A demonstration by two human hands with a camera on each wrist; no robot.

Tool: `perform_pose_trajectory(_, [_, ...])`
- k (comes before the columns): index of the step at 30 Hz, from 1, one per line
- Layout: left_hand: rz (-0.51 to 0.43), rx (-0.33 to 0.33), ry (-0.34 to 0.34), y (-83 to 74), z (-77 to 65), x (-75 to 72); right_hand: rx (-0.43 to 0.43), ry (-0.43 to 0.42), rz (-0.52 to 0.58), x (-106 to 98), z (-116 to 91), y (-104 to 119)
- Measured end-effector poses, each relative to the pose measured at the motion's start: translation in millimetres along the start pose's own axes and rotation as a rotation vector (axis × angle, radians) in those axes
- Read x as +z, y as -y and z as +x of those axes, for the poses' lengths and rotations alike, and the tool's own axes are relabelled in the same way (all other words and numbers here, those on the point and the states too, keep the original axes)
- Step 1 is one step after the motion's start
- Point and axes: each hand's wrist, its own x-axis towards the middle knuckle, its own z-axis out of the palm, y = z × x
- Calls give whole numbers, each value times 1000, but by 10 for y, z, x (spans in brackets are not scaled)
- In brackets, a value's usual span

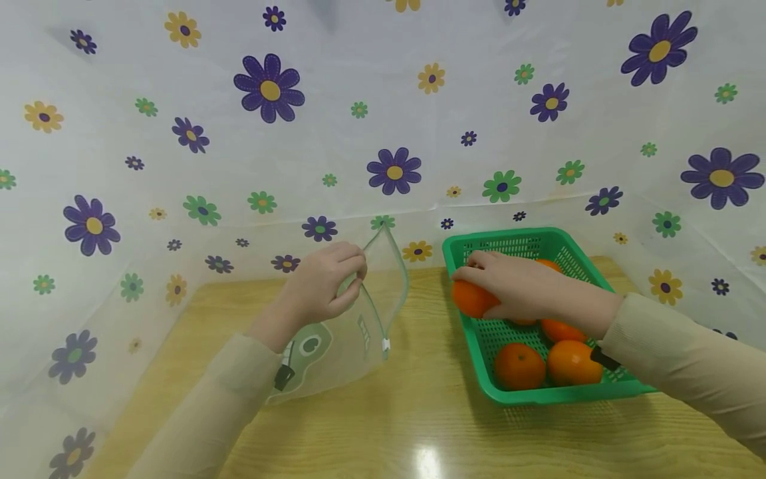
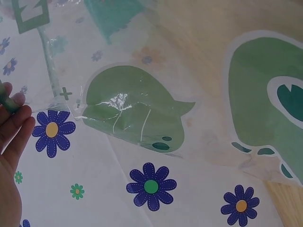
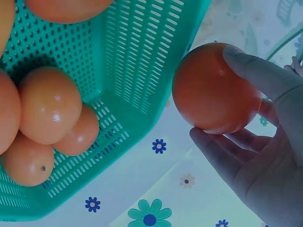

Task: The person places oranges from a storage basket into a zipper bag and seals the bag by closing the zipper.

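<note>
My left hand (image 1: 329,283) pinches the upper edge of a clear zip bag (image 1: 347,359) with green cartoon prints, and its mouth gapes toward the right. In the left wrist view the bag's green print (image 2: 132,104) spreads beside the fingers (image 2: 12,113). An orange (image 1: 473,297) is held in my right hand (image 1: 514,286) at the left rim of a green plastic basket (image 1: 473,352). The right wrist view shows thumb and fingers around that orange (image 3: 215,90), just outside the basket wall (image 3: 142,61).
Several more oranges (image 1: 519,366) lie in the basket. A wooden table (image 1: 419,406) carries basket and bag. Behind and at both sides hangs a white sheet (image 1: 335,146) with printed flowers. A white slider (image 1: 385,344) sits at the bag's zip end.
</note>
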Motion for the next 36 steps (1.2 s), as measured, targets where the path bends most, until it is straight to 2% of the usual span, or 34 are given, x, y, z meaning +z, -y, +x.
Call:
perform_pose_trajectory(14, [4,15,-9,10,7,4,3,-6,2,-91,107,113])
perform_pose_trajectory(23, [-2,15,-2,2,30,17,-41,-92,32,-147,219,124])
perform_pose_trajectory(36, [-5,16,6,7,40,19,-9,-64,50,-307,366,259])
